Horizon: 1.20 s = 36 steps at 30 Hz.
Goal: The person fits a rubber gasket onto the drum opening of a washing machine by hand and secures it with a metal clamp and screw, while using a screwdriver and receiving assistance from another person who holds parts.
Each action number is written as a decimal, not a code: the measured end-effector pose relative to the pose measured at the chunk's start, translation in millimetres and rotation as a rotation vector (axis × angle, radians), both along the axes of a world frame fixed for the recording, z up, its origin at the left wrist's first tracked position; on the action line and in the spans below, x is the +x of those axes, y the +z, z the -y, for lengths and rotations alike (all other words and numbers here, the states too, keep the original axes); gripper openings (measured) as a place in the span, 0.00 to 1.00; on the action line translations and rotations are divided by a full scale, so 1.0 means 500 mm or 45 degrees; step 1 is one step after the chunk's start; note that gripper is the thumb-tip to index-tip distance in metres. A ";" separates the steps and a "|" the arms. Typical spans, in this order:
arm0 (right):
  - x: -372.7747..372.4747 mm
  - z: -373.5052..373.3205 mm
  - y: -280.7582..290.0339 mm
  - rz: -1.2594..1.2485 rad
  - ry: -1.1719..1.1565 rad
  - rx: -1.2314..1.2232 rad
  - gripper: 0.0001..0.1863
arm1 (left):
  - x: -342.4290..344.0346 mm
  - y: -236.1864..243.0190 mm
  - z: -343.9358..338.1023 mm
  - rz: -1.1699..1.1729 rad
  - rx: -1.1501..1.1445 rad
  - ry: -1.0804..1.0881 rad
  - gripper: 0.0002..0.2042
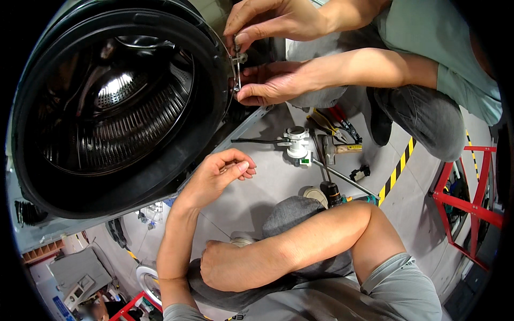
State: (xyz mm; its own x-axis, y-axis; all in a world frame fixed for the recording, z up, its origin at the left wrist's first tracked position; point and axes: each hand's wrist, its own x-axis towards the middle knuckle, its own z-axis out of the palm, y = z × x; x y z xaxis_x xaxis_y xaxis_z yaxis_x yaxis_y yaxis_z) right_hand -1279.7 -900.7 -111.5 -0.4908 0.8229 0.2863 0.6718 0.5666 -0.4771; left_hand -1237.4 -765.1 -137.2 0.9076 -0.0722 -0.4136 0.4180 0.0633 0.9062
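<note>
My left hand [222,174] hovers just beside the washing machine's black rubber door seal [209,147], its fingers loosely curled with nothing in them. Low in front of my body my right hand [227,266] is closed in a fist by my knee; its fingertips are turned under, so what it may hold is hidden. Another person's two hands, coming in from the upper right, grip a small metal fitting with a spring [237,61] at the seal's right edge. Inside the seal shows the shiny steel drum [120,93].
On the grey floor lie a white pump-like part [297,145], a hammer [342,150], pliers [325,123] and a power drill [331,193]. A red metal frame [471,206] stands at the right, past a yellow-black floor stripe [397,172]. A grey panel [80,273] sits lower left.
</note>
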 end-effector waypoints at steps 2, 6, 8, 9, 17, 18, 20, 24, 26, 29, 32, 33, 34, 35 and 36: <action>0.000 0.001 0.009 -0.002 0.004 -0.095 0.07 | 0.000 0.001 0.000 -0.002 0.008 -0.005 0.08; -0.014 -0.003 -0.014 0.018 -0.027 0.045 0.06 | 0.001 -0.001 -0.001 0.006 0.001 -0.007 0.08; -0.022 -0.005 -0.023 0.026 -0.013 0.048 0.05 | 0.003 0.000 0.000 0.007 0.003 -0.010 0.08; -0.020 -0.005 -0.021 0.022 -0.020 0.050 0.05 | 0.003 0.001 0.001 0.007 0.004 -0.010 0.08; -0.006 -0.003 0.000 0.053 -0.010 0.007 0.05 | 0.003 0.001 0.003 -0.005 0.006 0.014 0.07; -0.002 -0.004 0.005 0.045 0.007 -0.024 0.05 | 0.003 0.001 0.003 -0.006 0.008 0.013 0.07; 0.005 -0.007 0.011 0.029 0.043 -0.087 0.05 | 0.003 -0.002 0.001 0.000 0.002 -0.003 0.08; 0.006 -0.008 0.017 0.043 0.051 -0.115 0.05 | 0.003 -0.003 -0.001 0.005 0.009 -0.014 0.09; 0.006 -0.009 0.017 0.038 0.056 -0.114 0.05 | 0.001 -0.002 -0.002 0.000 0.013 -0.003 0.09; 0.006 -0.009 0.020 0.066 0.040 -0.117 0.05 | 0.003 -0.002 -0.002 0.008 0.016 -0.008 0.09; 0.008 -0.012 0.022 0.083 0.074 -0.135 0.05 | 0.002 -0.004 -0.002 0.013 0.013 -0.006 0.09; 0.007 -0.012 0.020 0.079 0.070 -0.120 0.05 | 0.001 -0.004 -0.003 0.014 0.011 -0.002 0.09; 0.006 -0.011 0.017 0.076 0.065 -0.104 0.05 | 0.001 -0.003 -0.003 0.013 0.012 0.000 0.09; 0.005 -0.010 0.014 0.072 0.061 -0.089 0.05 | 0.001 -0.002 -0.003 0.013 0.013 0.002 0.09; 0.004 -0.009 0.010 0.071 0.064 -0.085 0.05 | 0.001 -0.002 -0.003 0.013 0.013 0.002 0.09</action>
